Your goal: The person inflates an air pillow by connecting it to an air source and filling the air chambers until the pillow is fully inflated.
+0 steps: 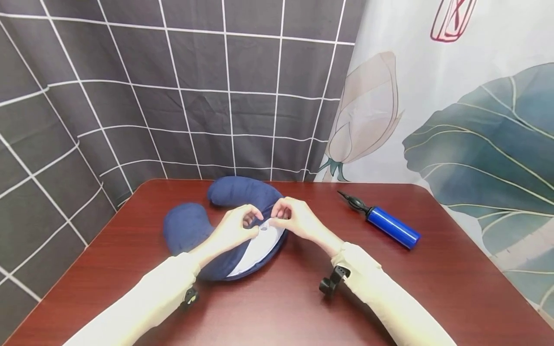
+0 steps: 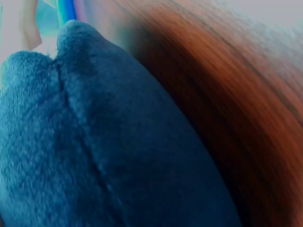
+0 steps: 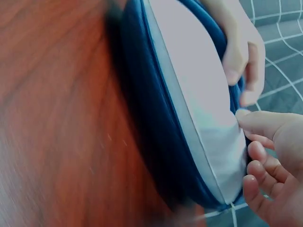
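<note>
A navy plush U-shaped neck pillow (image 1: 186,226) lies on the table, its cover parted along the outer curve. White inner lining (image 1: 253,252) shows in the opening, with a small clear valve (image 1: 263,228) near its upper edge. My right hand (image 1: 298,221) pinches the white material just beside the valve; in the right wrist view its thumb presses on the lining's edge. My left hand (image 1: 235,226) is on the valve's other side, fingers bent and a gap between thumb and index finger. Plush cover (image 2: 113,132) fills much of the left wrist view, hiding that hand.
A blue hand pump (image 1: 393,227) with a black nozzle lies to the right on the reddish-brown wooden table (image 1: 303,307). Behind the table hang a dark grid-patterned curtain (image 1: 195,110) and a pale one with printed leaves (image 1: 497,129). Small black cameras are strapped at both wrists.
</note>
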`<state>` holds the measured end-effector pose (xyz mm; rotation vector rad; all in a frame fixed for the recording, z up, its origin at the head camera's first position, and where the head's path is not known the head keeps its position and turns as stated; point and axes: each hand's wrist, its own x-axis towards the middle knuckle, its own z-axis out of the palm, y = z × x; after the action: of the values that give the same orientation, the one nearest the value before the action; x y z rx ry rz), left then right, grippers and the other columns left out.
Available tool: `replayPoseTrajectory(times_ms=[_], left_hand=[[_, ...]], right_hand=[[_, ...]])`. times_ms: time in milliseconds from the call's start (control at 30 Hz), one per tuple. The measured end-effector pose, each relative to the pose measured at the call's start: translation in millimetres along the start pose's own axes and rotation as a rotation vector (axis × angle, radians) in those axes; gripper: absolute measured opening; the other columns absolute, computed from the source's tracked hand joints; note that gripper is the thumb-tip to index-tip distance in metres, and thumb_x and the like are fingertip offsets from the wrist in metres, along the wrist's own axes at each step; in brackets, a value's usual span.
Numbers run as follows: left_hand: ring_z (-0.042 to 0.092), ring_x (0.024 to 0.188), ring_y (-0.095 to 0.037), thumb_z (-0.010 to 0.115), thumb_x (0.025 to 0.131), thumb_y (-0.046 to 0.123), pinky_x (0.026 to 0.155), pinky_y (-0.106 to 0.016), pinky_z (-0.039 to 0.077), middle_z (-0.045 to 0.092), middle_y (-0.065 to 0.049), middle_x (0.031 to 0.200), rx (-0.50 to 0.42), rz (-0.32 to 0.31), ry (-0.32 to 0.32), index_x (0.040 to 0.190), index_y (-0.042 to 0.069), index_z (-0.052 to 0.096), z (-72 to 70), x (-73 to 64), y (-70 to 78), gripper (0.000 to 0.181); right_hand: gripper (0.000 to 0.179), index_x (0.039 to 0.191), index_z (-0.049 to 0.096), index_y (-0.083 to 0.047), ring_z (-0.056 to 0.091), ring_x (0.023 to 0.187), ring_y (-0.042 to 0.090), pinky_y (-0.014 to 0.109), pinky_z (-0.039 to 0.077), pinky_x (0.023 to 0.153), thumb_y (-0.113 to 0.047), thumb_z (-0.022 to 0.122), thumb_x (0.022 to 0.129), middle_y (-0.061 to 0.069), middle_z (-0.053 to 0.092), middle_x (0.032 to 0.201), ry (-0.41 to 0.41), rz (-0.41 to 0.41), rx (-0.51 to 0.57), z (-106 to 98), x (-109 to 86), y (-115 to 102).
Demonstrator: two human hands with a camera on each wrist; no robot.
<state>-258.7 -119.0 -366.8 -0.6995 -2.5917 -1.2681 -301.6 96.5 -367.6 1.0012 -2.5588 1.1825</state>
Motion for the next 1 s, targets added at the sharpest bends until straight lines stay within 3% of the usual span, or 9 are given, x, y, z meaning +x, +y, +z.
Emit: replayPoseTrajectory(times_ms=[167, 467, 700, 867, 1000], left_hand=[[0.058, 0.084, -0.014, 0.070, 0.079, 0.004, 0.078, -0.026, 0.052, 0.070, -0.006, 0.097, -0.055, 0.054, -0.004, 0.102, 0.008, 0.067, -3.2, -1.0, -1.9, 0.024], [0.060, 0.086, -0.013, 0.071, 0.084, 0.006, 0.080, -0.027, 0.052, 0.071, -0.007, 0.100, -0.100, 0.086, -0.037, 0.106, 0.009, 0.067, -4.5, -2.0, 0.3, 0.023], [0.061, 0.083, -0.012, 0.074, 0.085, 0.012, 0.077, -0.026, 0.052, 0.068, -0.006, 0.091, -0.074, 0.088, -0.008, 0.111, 0.007, 0.064, -2.1, -1.7, 3.6, 0.029], [0.062, 0.079, -0.012, 0.074, 0.085, 0.017, 0.076, -0.029, 0.052, 0.069, -0.004, 0.088, -0.015, 0.097, -0.006, 0.105, 0.008, 0.065, -1.2, 0.1, 8.9, 0.024], [0.063, 0.082, -0.015, 0.075, 0.084, 0.016, 0.077, -0.029, 0.052, 0.069, -0.005, 0.091, 0.041, 0.143, -0.020, 0.102, 0.008, 0.066, 0.6, 0.9, 7.4, 0.021]], right_hand=[[0.010, 0.091, 0.071, -0.014, 0.061, 0.081, 0.015, 0.036, 0.053, 0.076, -0.011, 0.076, 0.082, 0.003, 0.068, 0.087, 0.033, -0.024, -0.096, -11.0, 1.9, 6.4], [0.010, 0.088, 0.068, -0.019, 0.058, 0.085, 0.011, 0.028, 0.051, 0.071, -0.013, 0.073, 0.081, -0.004, 0.063, 0.086, 0.044, -0.105, -0.373, -3.8, -0.1, 3.7], [0.008, 0.085, 0.067, -0.019, 0.056, 0.084, 0.012, 0.029, 0.050, 0.068, -0.015, 0.072, 0.081, -0.005, 0.061, 0.084, 0.041, -0.141, -0.409, -12.2, -3.9, 6.1], [0.010, 0.084, 0.066, -0.023, 0.054, 0.085, 0.011, 0.028, 0.048, 0.068, -0.016, 0.072, 0.079, -0.007, 0.060, 0.084, -0.021, -0.108, -0.415, -19.1, -11.9, 9.8], [0.012, 0.082, 0.064, -0.025, 0.053, 0.084, 0.010, 0.028, 0.046, 0.067, -0.016, 0.072, 0.079, -0.008, 0.059, 0.083, -0.074, -0.098, -0.419, -20.3, -16.5, 13.0]])
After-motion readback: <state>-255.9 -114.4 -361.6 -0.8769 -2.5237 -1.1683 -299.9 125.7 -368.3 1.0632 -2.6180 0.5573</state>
